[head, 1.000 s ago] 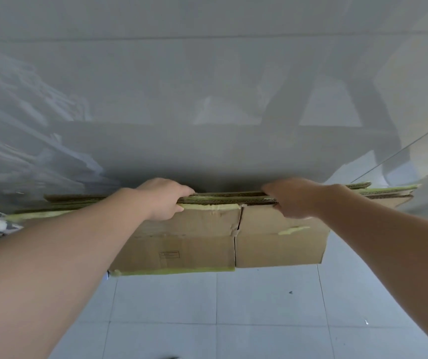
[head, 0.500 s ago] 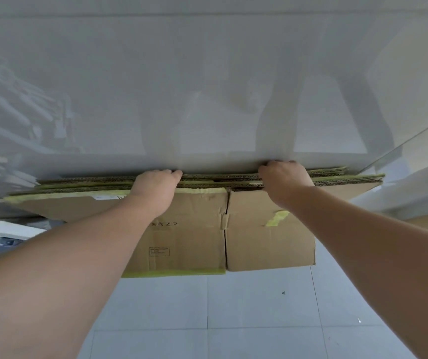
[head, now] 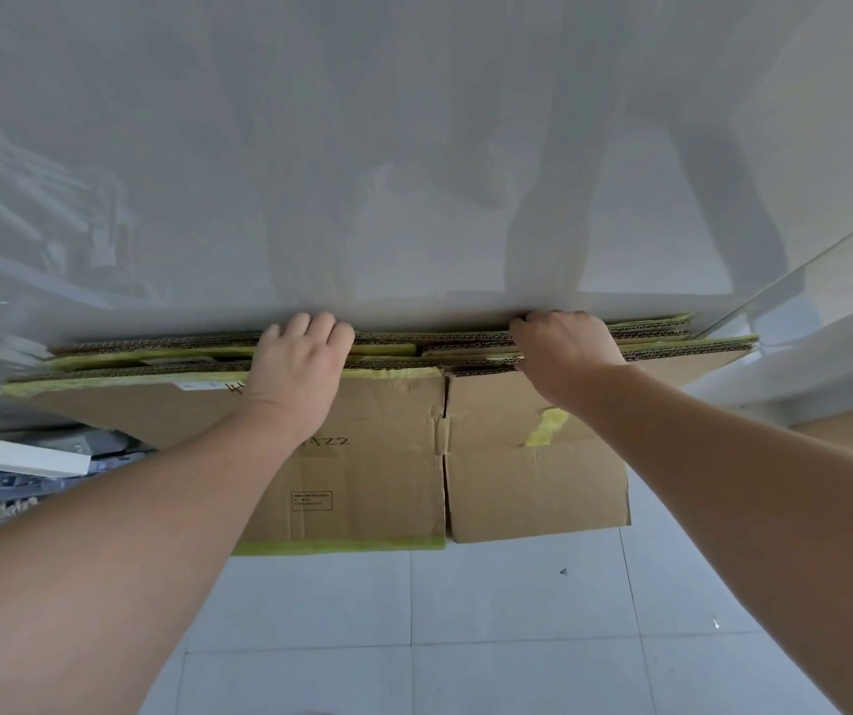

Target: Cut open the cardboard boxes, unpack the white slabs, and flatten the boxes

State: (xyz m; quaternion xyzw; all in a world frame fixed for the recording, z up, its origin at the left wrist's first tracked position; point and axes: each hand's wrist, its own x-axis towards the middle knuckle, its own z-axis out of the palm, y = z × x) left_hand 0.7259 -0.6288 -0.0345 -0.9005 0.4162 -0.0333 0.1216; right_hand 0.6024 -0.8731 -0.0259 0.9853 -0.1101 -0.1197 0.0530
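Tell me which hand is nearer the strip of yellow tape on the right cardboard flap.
Right. The right hand sits just above the yellow tape; the left hand is further off, across the flap seam.
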